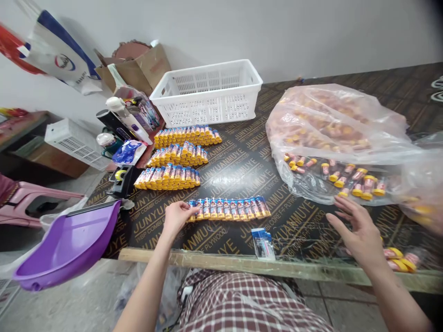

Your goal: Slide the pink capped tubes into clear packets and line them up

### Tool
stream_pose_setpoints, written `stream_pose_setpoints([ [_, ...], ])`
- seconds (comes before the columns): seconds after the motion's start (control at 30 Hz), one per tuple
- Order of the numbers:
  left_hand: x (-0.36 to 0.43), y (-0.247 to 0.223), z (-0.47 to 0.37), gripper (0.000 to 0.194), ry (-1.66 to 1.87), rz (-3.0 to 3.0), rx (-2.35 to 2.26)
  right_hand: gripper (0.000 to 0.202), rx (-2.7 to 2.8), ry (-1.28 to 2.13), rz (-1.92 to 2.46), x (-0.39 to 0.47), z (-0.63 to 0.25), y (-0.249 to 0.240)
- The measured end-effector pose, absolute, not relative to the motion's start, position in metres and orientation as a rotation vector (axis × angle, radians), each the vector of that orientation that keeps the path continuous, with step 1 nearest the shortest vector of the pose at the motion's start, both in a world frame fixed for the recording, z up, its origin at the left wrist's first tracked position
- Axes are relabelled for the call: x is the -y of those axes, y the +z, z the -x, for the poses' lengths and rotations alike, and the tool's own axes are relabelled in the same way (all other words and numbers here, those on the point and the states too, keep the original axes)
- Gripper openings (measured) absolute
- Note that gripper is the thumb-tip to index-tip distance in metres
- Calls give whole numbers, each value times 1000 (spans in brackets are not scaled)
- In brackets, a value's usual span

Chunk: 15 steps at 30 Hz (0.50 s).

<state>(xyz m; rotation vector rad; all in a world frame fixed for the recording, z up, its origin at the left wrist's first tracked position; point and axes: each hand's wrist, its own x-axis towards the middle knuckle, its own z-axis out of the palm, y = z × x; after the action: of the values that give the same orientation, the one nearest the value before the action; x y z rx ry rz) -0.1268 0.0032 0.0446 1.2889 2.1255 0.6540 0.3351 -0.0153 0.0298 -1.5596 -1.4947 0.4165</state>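
Observation:
A row of small yellow-capped tubes with blue labels lies side by side on the dark table. My left hand is at the row's left end, its thumb and fingers closed on the end tube, which they partly hide. Over the right side of the table is my right hand, fingers apart and holding nothing. Just beyond it, yellow-capped tubes with pinkish contents lie in the mouth of a large clear plastic bag. Close to the front edge sits a small stack of blue-and-clear labels or sleeves.
Three stacked groups of labelled tubes stand at left, before a white plastic basket. A purple dustpan-like scoop juts out beyond the table's left edge. A tape dispenser and bottles are nearby. More unlabelled tubes lie front right.

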Motion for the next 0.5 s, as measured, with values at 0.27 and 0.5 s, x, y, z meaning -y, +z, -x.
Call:
stream_pose_setpoints([
  [0.27, 14, 55, 59, 39, 827, -1688, -2126, 40, 1490, 309, 1611, 25, -335, 40],
  [0.5, 38, 27, -41, 20, 171, -2124, -1454, 32, 1558, 117, 1756, 27, -361, 52],
])
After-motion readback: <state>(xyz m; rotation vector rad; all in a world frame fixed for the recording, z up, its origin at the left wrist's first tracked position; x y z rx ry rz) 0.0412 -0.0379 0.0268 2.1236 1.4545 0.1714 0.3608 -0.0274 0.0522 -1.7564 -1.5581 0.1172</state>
